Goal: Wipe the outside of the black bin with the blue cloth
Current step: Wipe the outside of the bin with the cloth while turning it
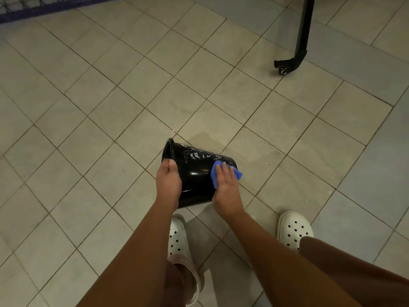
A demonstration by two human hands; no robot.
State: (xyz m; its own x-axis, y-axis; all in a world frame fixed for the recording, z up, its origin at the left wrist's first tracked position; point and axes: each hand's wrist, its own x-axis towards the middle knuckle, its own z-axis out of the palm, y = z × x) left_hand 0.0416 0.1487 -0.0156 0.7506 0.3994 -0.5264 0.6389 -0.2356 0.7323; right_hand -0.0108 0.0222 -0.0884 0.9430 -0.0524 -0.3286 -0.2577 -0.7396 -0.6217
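The glossy black bin [195,173] is held on its side above the tiled floor, its mouth turned to the left and its base to the right. White smears mark its upper wall. My left hand [168,180] grips the rim at the mouth end, thumb over the edge. My right hand [225,187] lies with straight fingers on the blue cloth [236,175] and presses it against the bin's wall near the base. Most of the cloth is hidden under that hand.
Beige floor tiles [110,107] spread all around. A black metal leg with a caster [292,60] stands at the upper right. A dark blue wire rack edge [33,12] runs along the top left. My feet in white clogs [294,229] are below the bin.
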